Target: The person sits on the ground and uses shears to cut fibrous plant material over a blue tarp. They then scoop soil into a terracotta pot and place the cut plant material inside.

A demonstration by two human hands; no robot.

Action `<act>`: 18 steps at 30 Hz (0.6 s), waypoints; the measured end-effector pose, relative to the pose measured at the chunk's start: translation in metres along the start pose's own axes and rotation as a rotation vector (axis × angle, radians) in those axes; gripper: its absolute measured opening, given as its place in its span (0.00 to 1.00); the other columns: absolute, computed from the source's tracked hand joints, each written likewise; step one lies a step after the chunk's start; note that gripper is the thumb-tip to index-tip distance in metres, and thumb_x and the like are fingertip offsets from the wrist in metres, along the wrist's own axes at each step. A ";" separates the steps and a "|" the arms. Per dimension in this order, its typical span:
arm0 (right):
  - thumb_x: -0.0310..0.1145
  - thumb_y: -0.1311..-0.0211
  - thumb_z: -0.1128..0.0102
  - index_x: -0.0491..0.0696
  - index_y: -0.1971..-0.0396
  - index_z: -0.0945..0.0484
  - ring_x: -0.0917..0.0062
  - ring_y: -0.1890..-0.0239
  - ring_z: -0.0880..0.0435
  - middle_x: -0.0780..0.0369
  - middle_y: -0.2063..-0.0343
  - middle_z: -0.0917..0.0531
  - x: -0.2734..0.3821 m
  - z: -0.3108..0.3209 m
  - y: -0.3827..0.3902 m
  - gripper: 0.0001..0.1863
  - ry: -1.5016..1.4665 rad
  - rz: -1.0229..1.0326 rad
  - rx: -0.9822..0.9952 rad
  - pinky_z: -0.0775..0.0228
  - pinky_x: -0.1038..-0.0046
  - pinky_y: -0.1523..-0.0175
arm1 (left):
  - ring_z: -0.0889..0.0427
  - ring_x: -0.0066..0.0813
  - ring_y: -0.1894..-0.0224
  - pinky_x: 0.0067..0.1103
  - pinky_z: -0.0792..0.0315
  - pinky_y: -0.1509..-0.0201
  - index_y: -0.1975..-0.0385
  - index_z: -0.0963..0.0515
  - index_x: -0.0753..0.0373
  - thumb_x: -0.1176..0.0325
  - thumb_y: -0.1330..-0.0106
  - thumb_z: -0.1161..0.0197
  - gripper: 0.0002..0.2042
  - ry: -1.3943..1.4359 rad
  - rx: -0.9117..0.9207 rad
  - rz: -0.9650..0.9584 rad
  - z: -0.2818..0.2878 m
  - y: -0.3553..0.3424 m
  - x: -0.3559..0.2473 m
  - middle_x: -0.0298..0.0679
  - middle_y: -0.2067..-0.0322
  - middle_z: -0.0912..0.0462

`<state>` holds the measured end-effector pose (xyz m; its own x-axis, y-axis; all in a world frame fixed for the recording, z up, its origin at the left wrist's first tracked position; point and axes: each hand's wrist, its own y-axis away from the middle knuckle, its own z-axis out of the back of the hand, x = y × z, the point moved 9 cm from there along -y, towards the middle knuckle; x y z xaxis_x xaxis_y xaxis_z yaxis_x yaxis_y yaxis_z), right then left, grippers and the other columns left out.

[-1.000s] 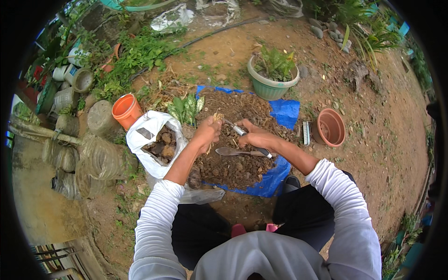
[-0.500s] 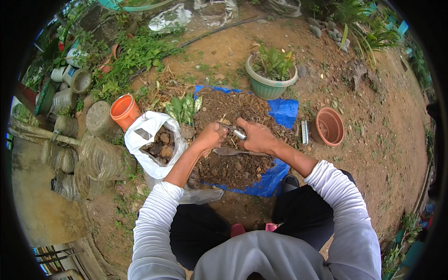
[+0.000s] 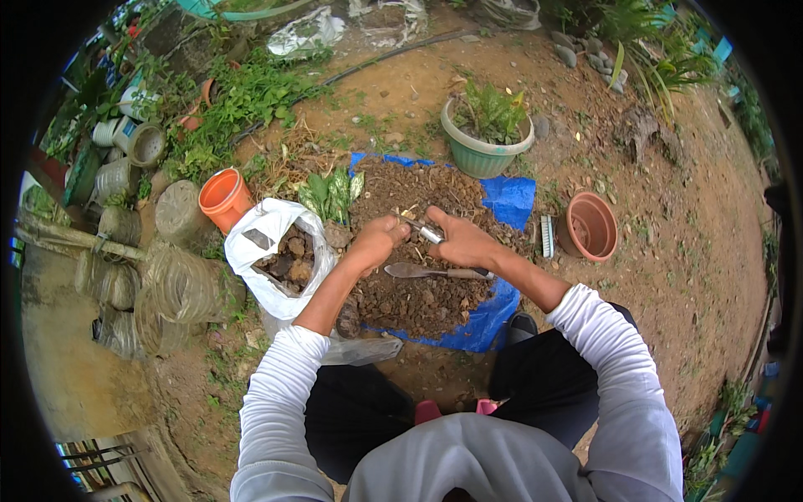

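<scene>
Both my hands are over a mound of dark soil (image 3: 418,309) heaped on a blue tarp (image 3: 510,201). My right hand (image 3: 462,241) is closed round a slim tool with a silver collar (image 3: 430,233); its exact kind is hard to make out. At the tool's other end, my left hand (image 3: 378,244) has its fingers closed on it. Just below my hands a garden trowel (image 3: 410,270) lies flat on the soil, its handle pointing right under my right wrist. To the left of my left hand stands an open white plastic bag (image 3: 251,272) with clods of soil inside.
A green pot with a fern-like plant (image 3: 487,155) stands beyond the tarp. To the right are an empty brown pot (image 3: 590,227) and a brush (image 3: 547,237). Leafy cuttings (image 3: 332,197) and an orange pot (image 3: 226,199) are at the left, near several plastic-wrapped bundles (image 3: 180,280).
My hands have shifted very slightly, the right one a little up and off the trowel's handle, which now shows more. Both keep their hold on the slim tool.
</scene>
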<state>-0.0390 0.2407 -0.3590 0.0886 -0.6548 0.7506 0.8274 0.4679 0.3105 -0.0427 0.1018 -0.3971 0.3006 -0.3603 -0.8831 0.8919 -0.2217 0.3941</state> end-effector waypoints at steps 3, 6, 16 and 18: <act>0.33 0.53 0.41 0.46 0.58 0.35 0.56 0.65 0.21 0.48 0.71 0.22 0.004 0.003 0.004 0.21 0.085 0.049 -0.052 0.33 0.60 0.59 | 0.31 0.22 0.68 0.21 0.34 0.62 0.62 0.27 0.68 0.63 0.30 0.44 0.12 -0.094 0.025 0.029 -0.002 -0.003 0.005 0.35 0.70 0.24; 0.32 0.53 0.41 0.44 0.58 0.34 0.59 0.66 0.21 0.51 0.71 0.21 0.002 0.000 0.005 0.21 0.103 -0.023 -0.002 0.32 0.62 0.60 | 0.30 0.22 0.67 0.23 0.33 0.61 0.61 0.28 0.69 0.64 0.30 0.45 0.12 -0.121 0.020 0.011 -0.003 -0.003 0.010 0.34 0.69 0.24; 0.32 0.51 0.40 0.46 0.59 0.33 0.71 0.73 0.24 0.60 0.77 0.24 -0.014 -0.015 -0.001 0.19 -0.302 -0.100 0.121 0.35 0.69 0.67 | 0.32 0.17 0.71 0.17 0.36 0.68 0.60 0.27 0.62 0.61 0.29 0.47 0.10 0.069 0.170 0.121 -0.007 -0.001 0.012 0.30 0.69 0.26; 0.30 0.50 0.40 0.46 0.59 0.34 0.75 0.75 0.24 0.60 0.77 0.25 -0.008 -0.010 0.002 0.18 -0.143 -0.040 0.079 0.35 0.71 0.69 | 0.35 0.15 0.73 0.16 0.39 0.70 0.62 0.27 0.61 0.61 0.29 0.47 0.10 0.067 0.265 0.157 -0.009 0.001 0.020 0.28 0.71 0.27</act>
<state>-0.0330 0.2406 -0.3699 -0.0280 -0.5854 0.8102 0.7819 0.4922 0.3826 -0.0333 0.1023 -0.4163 0.4573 -0.3500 -0.8175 0.7162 -0.4000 0.5719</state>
